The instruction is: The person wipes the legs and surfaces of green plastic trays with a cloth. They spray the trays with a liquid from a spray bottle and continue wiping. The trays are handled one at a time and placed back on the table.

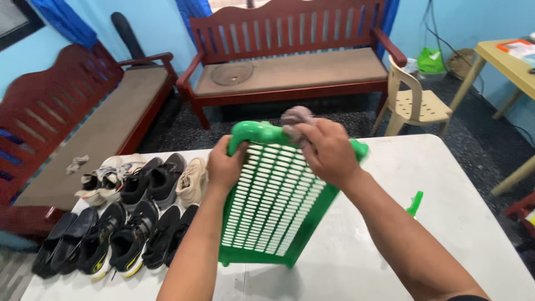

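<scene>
1. My left hand point(223, 167) grips the green slatted rack point(273, 206), tilted upright on the white table point(446, 223), right of the shoes point(134, 212).
2. My right hand point(329, 150), closed on a grey cloth point(297, 120), wipes its top rail; the slats below look next.

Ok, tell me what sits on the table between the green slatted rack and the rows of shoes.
Nothing: in the head view, bare white table separates the green rack from the shoes.

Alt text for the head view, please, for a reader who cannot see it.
Over a white table, the left hand grips a green slatted plastic rack while the right hand presses a greyish cloth against its top rail. Rows of shoes sit at the table's left; wooden benches stand behind.
</scene>
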